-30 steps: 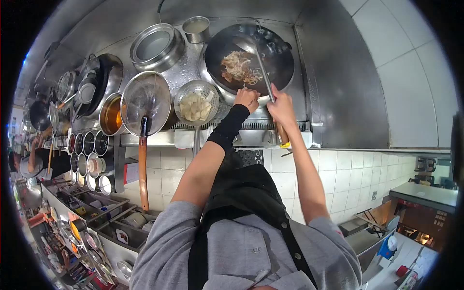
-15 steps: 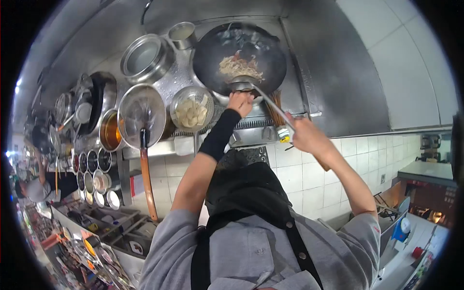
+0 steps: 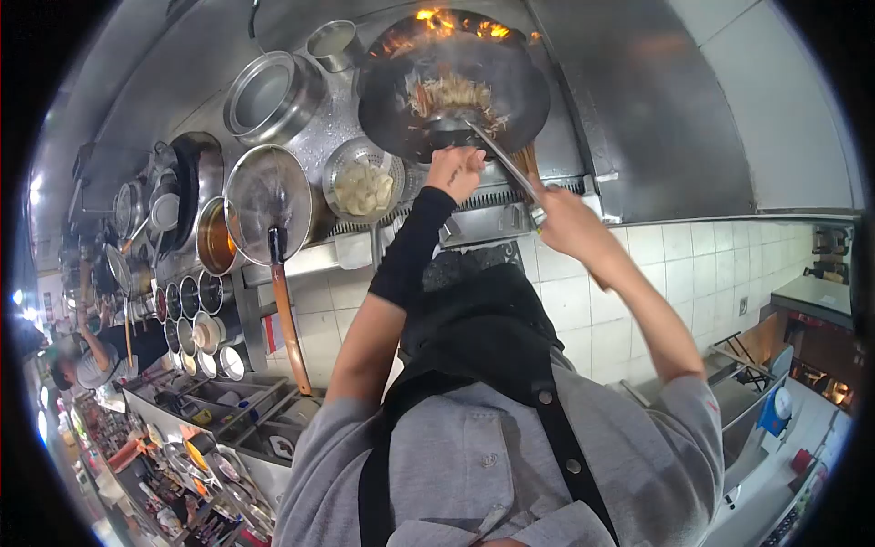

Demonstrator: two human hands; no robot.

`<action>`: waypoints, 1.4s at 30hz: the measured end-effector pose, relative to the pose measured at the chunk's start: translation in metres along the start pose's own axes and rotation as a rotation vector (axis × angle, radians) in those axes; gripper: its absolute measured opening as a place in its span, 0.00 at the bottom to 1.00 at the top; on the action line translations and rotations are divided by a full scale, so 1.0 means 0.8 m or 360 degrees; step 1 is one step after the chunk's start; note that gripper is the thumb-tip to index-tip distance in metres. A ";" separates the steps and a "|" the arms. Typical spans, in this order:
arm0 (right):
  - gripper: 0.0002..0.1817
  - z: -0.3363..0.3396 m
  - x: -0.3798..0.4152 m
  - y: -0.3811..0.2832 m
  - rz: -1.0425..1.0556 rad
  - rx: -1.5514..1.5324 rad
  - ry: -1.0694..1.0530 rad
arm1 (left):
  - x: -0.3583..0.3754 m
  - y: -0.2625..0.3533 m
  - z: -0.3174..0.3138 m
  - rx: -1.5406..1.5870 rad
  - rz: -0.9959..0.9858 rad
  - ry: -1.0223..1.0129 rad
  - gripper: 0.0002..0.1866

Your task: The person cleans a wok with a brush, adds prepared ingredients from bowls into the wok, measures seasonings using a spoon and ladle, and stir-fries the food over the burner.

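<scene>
A large black wok (image 3: 521, 96) sits on the stove, with shredded pale food (image 3: 460, 89) and some reddish bits inside. My left hand (image 3: 456, 171), a black sleeve on its forearm, is closed at the wok's near edge; the exact part it grips is hidden. Closed around the long handle of a metal ladle (image 3: 499, 153) is my right hand (image 3: 572, 226), on the wok's near right side. The ladle's bowl lies in the wok against the near side of the food, partly blurred by steam.
Flames (image 3: 441, 20) rise at the wok's far rim. To the left are a perforated strainer (image 3: 398, 173) holding pale slices, a wood-handled mesh strainer (image 3: 264, 178), a steel pot (image 3: 305, 100) and seasoning containers (image 3: 211, 294). Another person (image 3: 102, 356) stands far left.
Flames have appeared along the wok's far rim. The wok is tilted differently and the food has shifted away from me, spreading out. My right hand has moved slightly up with the ladle.
</scene>
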State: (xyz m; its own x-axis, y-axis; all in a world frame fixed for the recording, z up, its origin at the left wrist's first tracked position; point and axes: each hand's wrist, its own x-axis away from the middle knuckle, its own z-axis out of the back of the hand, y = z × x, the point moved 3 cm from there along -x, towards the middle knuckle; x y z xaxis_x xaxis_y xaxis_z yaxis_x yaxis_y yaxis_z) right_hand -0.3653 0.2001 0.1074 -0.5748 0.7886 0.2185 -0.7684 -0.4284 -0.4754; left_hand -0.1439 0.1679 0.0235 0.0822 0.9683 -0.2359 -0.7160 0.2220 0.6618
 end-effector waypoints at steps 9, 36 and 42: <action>0.47 -0.028 0.064 -0.002 -0.0131 0.0104 0.0346 | 0.096 -0.014 -0.059 -0.0129 0.0085 0.0004 0.06; 0.06 -0.161 0.019 -0.409 -0.0257 -0.2599 -0.1853 | 0.567 0.099 0.376 0.0204 0.0967 0.0718 0.18; 0.21 -0.304 0.104 -0.649 0.0187 -0.1899 -0.2084 | 0.843 0.092 0.415 0.0034 0.1475 0.1064 0.19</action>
State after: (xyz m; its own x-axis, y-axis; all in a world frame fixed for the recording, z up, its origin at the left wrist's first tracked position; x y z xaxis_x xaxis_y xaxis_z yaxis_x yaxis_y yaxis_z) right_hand 0.0543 0.5957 0.1650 -0.8918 -0.3098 0.3298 -0.4507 0.5421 -0.7093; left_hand 0.0887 0.8753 0.1495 -0.8614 0.5074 0.0222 -0.2964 -0.5377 0.7893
